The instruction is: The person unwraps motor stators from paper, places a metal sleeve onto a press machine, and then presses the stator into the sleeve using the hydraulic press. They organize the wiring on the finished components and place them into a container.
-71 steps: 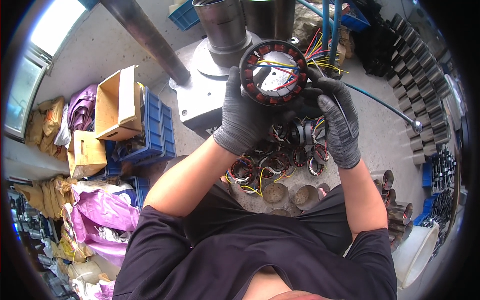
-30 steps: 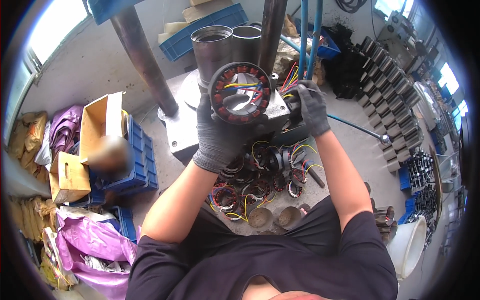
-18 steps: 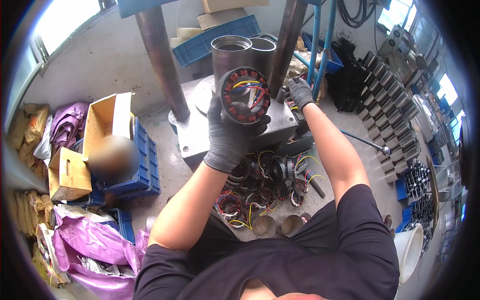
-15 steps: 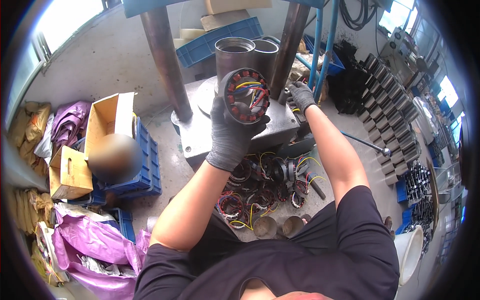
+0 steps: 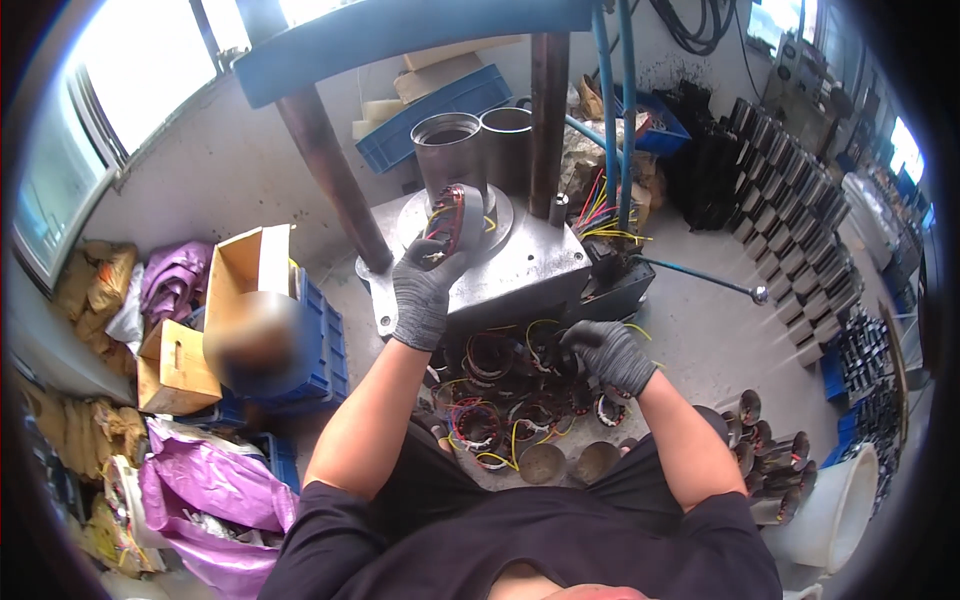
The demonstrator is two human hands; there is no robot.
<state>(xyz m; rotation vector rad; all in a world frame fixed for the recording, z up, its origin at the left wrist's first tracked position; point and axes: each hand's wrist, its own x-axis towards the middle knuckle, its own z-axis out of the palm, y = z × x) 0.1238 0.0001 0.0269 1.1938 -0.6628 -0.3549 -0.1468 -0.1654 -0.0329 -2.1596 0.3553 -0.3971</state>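
Note:
My left hand (image 5: pixel 423 300), in a grey knit glove, is closed around a motor stator (image 5: pixel 472 218) with red windings and coloured lead wires. The ring is tilted nearly edge-on, over the metal press table (image 5: pixel 530 275) and in front of a steel cylinder (image 5: pixel 448 165). My right hand (image 5: pixel 612 357), gloved alike, hovers over the floor pile of stators; its fingers reach left, loosely bent and apart, with nothing visible in them. In that pile is a stator with red and yellow wires (image 5: pixel 475 425).
Press columns (image 5: pixel 330 175) flank the table under a blue crossbeam (image 5: pixel 420 50). A second cylinder (image 5: pixel 507 150) stands behind. A lever bar (image 5: pixel 700 278) sticks out to the right. Blue crates (image 5: pixel 322 335) stand left; metal sleeves (image 5: pixel 790 220) are stacked right.
My left hand has turned the stator from face-on to nearly edge-on. My right hand has come back from beside the right column to above the stator pile. The view has shifted.

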